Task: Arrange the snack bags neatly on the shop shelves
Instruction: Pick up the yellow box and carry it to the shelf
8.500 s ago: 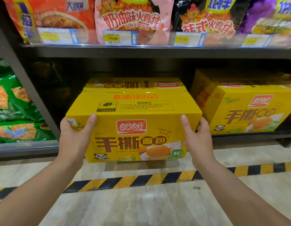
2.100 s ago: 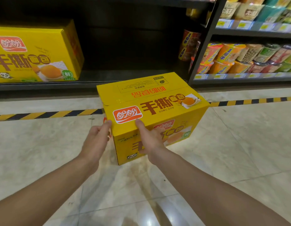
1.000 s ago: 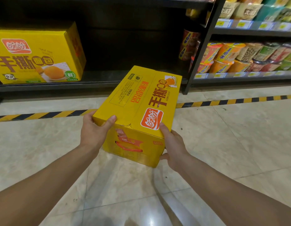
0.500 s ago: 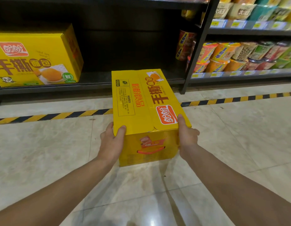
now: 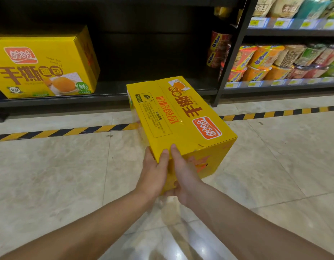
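1. The pale, marble-patterned floor [image 5: 50, 175] fills the lower view. A black-and-yellow striped tape [image 5: 68, 131] crosses it just in front of the shelving.
2. A dark shelf unit [image 5: 153, 91] stands behind the tape, with its bottom shelf deep in shadow.
3. A second shelf unit [image 5: 275, 87] stands to its right, past a black upright post. It carries tiered rows of cup noodles [image 5: 263, 57], and price tags [image 5: 278, 23] line the shelf edges.
4. A shelved carton [image 5: 44, 62], yellow with a red logo, stands upright at the left end of the dark unit's bottom shelf. Its printed front faces the aisle.
5. The yellow carton [image 5: 173, 121] of the same design is held over the floor in front of the dark unit, to the right of the shelved carton. It points lengthwise away from the person and tilts down to the right, and its far end overlaps the shelf edge in the view. It appears clear of the floor, though its underside is hidden.
6. The left hand [image 5: 155, 171] takes the carton's near left corner. Its grip is closed on the cardboard, thumb on the top edge and fingers curled beneath, out of sight.
7. The right hand [image 5: 183, 175] sits just beside it on the near end face. Its grip is likewise closed on the carton, thumb up on the top edge and fingers wrapped under the bottom.
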The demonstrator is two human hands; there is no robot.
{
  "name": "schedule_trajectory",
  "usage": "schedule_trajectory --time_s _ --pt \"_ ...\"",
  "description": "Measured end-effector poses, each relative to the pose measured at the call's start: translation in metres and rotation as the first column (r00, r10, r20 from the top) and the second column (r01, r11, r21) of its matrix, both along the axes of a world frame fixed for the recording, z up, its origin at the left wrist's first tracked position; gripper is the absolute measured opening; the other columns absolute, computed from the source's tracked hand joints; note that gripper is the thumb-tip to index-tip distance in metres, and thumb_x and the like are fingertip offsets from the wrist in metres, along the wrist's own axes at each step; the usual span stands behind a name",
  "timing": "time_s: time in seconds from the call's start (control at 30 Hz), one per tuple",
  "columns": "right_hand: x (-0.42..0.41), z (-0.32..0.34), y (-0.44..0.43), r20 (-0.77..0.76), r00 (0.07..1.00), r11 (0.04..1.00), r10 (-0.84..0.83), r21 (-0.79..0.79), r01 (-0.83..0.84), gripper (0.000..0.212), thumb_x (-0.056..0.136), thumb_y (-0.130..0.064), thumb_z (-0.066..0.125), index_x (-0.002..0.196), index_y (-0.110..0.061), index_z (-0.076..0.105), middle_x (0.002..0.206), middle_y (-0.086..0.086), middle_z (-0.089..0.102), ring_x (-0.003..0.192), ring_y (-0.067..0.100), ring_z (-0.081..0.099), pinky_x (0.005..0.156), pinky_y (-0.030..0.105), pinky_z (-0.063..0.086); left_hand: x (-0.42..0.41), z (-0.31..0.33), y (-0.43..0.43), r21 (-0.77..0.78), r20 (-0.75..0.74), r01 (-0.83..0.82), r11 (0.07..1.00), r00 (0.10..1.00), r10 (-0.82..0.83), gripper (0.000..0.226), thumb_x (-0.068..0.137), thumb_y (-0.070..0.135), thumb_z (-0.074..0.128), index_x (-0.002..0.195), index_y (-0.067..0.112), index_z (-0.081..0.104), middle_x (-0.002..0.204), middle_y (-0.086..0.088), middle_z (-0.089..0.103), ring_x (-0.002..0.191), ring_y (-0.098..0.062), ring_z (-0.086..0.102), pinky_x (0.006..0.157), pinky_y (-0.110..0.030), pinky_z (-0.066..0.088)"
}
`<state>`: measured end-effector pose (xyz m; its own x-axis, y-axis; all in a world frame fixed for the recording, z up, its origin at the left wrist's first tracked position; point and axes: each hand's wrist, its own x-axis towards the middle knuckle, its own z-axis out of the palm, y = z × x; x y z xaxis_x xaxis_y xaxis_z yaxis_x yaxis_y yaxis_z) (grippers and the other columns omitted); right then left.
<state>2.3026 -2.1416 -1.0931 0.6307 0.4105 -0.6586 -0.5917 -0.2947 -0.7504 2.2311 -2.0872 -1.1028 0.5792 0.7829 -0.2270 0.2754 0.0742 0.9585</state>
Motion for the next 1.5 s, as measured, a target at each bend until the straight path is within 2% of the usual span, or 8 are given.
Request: schedule_trajectory --time_s 0.17,0.3,0.5,0.8,0.9,1.03,1.3,1.5 --pt "0.013 -0.005 -0.007 0.13 0.989 0.997 -0.073 0.013 0.072 0.134 0.04 -0.091 0.064 0.158 -0.038 0.025 0.15 -0.005 0.053 0.124 0.033 0.06 0.075 0.054 0.063 -0.008 -0.004 0.009 -0.054 -0.076 0.117 0.992 0.99 -0.121 0.023 0.112 0.047 0.037 0.131 0.043 0.049 0.132 0.022 0.058 0.114 0.008 0.056 0.092 -0.005 0.039" --pt "0.028 -0.009 -0.017 0.128 0.99 0.997 -0.061 0.048 0.056 0.127 0.053 -0.085 0.07 0.162 -0.039 0.026 0.155 -0.006 0.05 0.13 0.031 0.058 0.084 0.056 0.064 -0.013 -0.011 0.048 -0.042 -0.151 0.042 0.998 0.987 -0.047 0.066 0.104 0.069 0.038 0.161 0.037 0.03 0.159 0.004 0.047 0.146 -0.018 0.044 0.125 -0.046 0.032" --pt "0.066 -0.014 -0.035 0.143 0.989 0.995 -0.029 0.096 0.016 0.037 0.094 -0.053 0.071 0.127 -0.04 0.061 0.134 -0.006 0.068 0.121 0.031 0.064 0.086 0.059 0.061 -0.01 -0.005 0.102 -0.048 -0.139 -0.197 0.979 0.972 0.189 0.082 0.1 0.069 0.049 0.166 0.031 0.019 0.166 -0.001 0.039 0.149 -0.027 0.042 0.123 -0.055 0.035" --pt "0.119 -0.006 -0.05 0.23 0.973 0.991 0.014 0.127 -0.045 0.039 0.102 -0.044 0.063 0.139 -0.031 0.065 0.12 -0.004 0.078 0.113 0.032 0.071 0.1 0.067 0.052 -0.023 0.013 0.17 0.048 -0.036 -0.344 0.938 0.937 0.346 0.129 0.077 0.065 0.081 0.169 0.028 -0.002 0.177 -0.001 0.013 0.157 -0.031 0.03 0.123 -0.056 0.034" --pt "0.134 0.002 -0.05 0.255 0.967 0.994 0.017 0.104 -0.045 0.036 0.103 -0.043 0.063 0.135 -0.027 0.068 0.112 -0.002 0.08 0.11 0.031 0.073 0.098 0.062 0.055 -0.029 0.013 0.176 0.035 -0.031 -0.309 0.95 0.95 0.31 0.14 0.055 0.075 0.089 0.166 0.033 0.014 0.167 -0.002 0.038 0.146 -0.032 0.047 0.117 -0.062 0.042" --pt "0.142 0.013 -0.049 0.262 0.965 0.997 0.025 0.062 -0.042 0.025 0.102 -0.044 0.063 0.125 -0.033 0.066 0.108 -0.004 0.077 0.103 0.024 0.071 0.092 0.052 0.055 -0.028 0.01 0.169 0.033 0.003 -0.308 0.951 0.951 0.308 0.091 0.082 0.047 0.085 0.156 0.026 0.037 0.135 0.001 0.061 0.126 -0.026 0.061 0.108 -0.053 0.051" --pt "0.145 0.014 -0.047 0.299 0.94 0.981 -0.164 -0.048 0.186 0.033 0.098 -0.053 0.066 0.112 -0.023 0.061 0.124 0.007 0.068 0.116 0.029 0.062 0.108 0.055 0.049 -0.021 0.006 0.141 0.107 0.017 -0.42 0.901 0.907 0.421 0.08 0.084 0.05 0.084 0.147 0.02 0.045 0.134 -0.003 0.064 0.122 -0.026 0.063 0.103 -0.048 0.053" --pt "0.145 -0.002 -0.037 0.323 0.898 0.913 -0.299 -0.177 0.368 0.11 0.084 -0.073 0.071 0.158 -0.011 0.02 0.157 0.017 0.044 0.136 0.04 0.052 0.11 0.052 0.048 -0.007 0.004 0.1 0.165 0.021 -0.461 0.872 0.886 0.464 0.076 0.087 0.049 0.082 0.141 0.013 0.041 0.124 -0.002 0.059 0.106 -0.021 0.057 0.089 -0.038 0.047"
